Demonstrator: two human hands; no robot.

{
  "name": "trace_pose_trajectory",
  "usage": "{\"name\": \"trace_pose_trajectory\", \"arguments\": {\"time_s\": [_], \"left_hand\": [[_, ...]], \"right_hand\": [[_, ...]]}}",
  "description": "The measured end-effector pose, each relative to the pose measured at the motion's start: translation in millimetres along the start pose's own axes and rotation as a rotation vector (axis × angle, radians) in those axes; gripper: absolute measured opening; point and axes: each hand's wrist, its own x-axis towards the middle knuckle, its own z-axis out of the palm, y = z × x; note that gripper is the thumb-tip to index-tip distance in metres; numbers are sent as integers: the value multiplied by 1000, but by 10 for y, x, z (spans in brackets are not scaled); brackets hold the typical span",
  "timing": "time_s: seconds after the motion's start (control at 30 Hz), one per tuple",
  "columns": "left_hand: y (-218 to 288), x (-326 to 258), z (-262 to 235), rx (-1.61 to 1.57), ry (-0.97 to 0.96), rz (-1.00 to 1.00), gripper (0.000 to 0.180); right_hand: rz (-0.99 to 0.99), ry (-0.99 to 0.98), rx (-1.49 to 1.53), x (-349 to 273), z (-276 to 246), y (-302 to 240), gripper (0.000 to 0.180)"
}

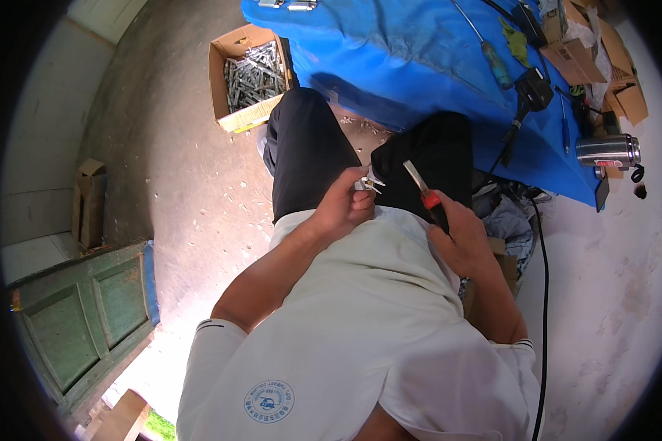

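Over my lap, my left hand (343, 206) is closed around a small white and metallic piece (368, 181) with thin prongs sticking out; its exact kind is too small to make out. A short gap to the right, my right hand (463, 235) grips a hand tool with a flat metal blade and a red and black handle (429, 199). The blade points up and away from me, apart from the piece in my left hand. My right palm covers the lower end of the handle.
Beyond my left knee stands a cardboard box (217, 84) of metal pieces. A blue-covered table (419, 55) bears a screwdriver (497, 66), a black corded device (533, 90) and a steel flask (609, 151). A black cable (545, 294) hangs at right; white scraps litter the floor.
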Motion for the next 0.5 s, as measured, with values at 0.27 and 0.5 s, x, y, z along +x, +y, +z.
{"name": "trace_pose_trajectory", "arguments": {"time_s": [0.27,0.5], "left_hand": [[-34,12,-4,37,41,9,47],[-39,24,105,96,201,45,46]], "right_hand": [[-154,22,-122,-127,64,102,67],[-243,127,-309,-92,110,58,71]]}}
